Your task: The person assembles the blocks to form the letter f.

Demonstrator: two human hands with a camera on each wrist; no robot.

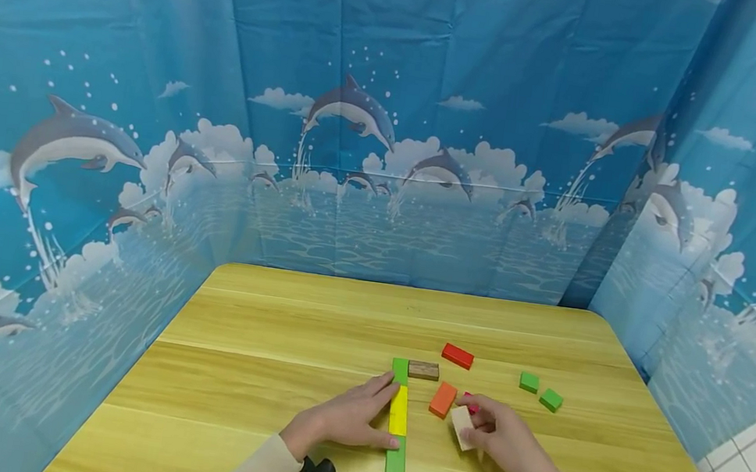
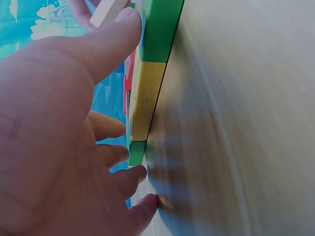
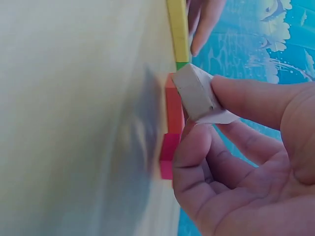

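Yellow block (image 1: 399, 410) is the landmark here, sitting mid-row on the wooden table (image 1: 251, 346) with a green block (image 1: 400, 369) touching its far end and another green block (image 1: 396, 463) touching its near end. Person's left hand (image 1: 351, 419) lies flat just left of that yellow block, fingers straight and spread, tips against the row's edge. Right hand (image 1: 502, 436) is off to the right of it, pinching a pale white block (image 1: 462, 426) between thumb and fingers, lifted off the table (the wrist view shows it tilted). An orange block (image 1: 443, 399) lies between the yellow block and that hand, with a pink block (image 3: 168, 156) right beside it. Beyond the yellow block's far end are a brown block (image 1: 423, 370) and a red block (image 1: 458, 355); two small green cubes (image 1: 539, 390) sit well off to its right.
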